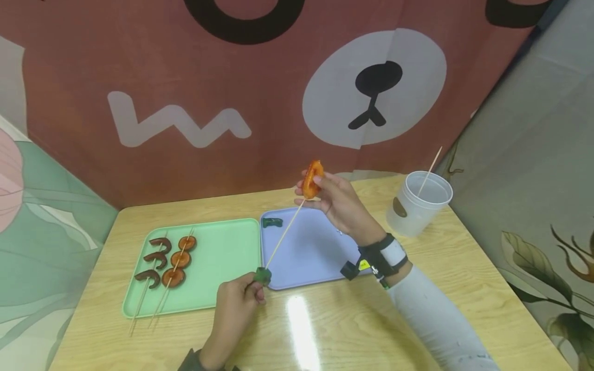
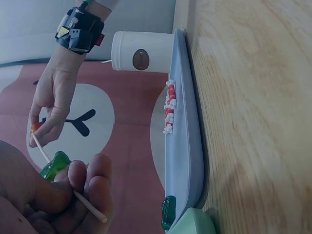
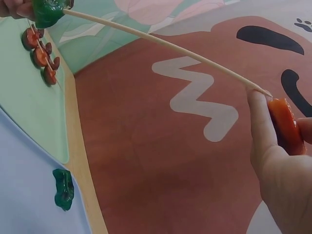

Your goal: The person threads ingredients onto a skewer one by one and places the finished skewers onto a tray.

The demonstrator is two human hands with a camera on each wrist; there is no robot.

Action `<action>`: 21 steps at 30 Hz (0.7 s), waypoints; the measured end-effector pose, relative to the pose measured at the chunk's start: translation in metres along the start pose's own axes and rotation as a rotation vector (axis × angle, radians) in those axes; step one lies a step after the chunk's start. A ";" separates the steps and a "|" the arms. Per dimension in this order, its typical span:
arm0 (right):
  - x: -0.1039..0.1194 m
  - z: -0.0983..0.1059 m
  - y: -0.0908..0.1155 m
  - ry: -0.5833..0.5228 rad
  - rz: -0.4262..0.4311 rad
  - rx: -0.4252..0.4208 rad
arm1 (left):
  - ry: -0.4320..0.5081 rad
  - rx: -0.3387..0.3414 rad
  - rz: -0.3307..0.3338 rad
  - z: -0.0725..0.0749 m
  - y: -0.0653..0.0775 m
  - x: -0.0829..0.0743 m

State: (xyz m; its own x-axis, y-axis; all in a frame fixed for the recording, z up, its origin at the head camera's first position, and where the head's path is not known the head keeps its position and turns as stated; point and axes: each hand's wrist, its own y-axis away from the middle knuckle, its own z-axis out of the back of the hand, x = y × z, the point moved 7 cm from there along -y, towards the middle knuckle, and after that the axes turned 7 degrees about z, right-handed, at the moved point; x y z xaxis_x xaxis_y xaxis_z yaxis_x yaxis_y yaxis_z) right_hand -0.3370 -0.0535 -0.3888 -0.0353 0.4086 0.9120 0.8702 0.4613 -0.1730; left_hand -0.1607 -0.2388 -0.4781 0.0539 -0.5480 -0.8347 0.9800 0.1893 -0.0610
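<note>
My left hand [image 1: 238,301] pinches a thin wooden skewer [image 1: 285,232] near its lower end, the blunt end poking out past the fingers. A glossy green pepper-like piece [image 1: 263,276] is threaded on the skewer, right at the left fingertips. Above the blue tray, my right hand [image 1: 343,207] holds a curved orange-red food piece [image 1: 312,180] between thumb and fingers. In the right wrist view the skewer's pointed tip is right at the near end of the orange-red piece [image 3: 287,126], beside a fingertip. The skewer slants up from left hand to right.
The blue tray [image 1: 306,257] holds another green piece [image 1: 272,222] and red-and-white pieces [image 2: 169,107]. Left of it, a green tray [image 1: 227,242] bears two loaded skewers, one with brown curved pieces [image 1: 155,259], one with round slices [image 1: 180,259]. A plastic cup [image 1: 413,208] with a skewer stands right.
</note>
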 end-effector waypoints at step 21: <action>0.003 -0.011 0.004 0.049 0.075 0.065 | 0.045 0.003 0.024 0.000 0.003 -0.002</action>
State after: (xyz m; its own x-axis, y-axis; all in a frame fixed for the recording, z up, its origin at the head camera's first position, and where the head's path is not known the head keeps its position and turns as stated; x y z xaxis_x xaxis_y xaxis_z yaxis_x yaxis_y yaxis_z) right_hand -0.3286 -0.0593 -0.3827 0.0543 0.4055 0.9125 0.8354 0.4820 -0.2639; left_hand -0.1580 -0.2370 -0.4770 0.0685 -0.5065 -0.8595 0.9791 0.1994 -0.0395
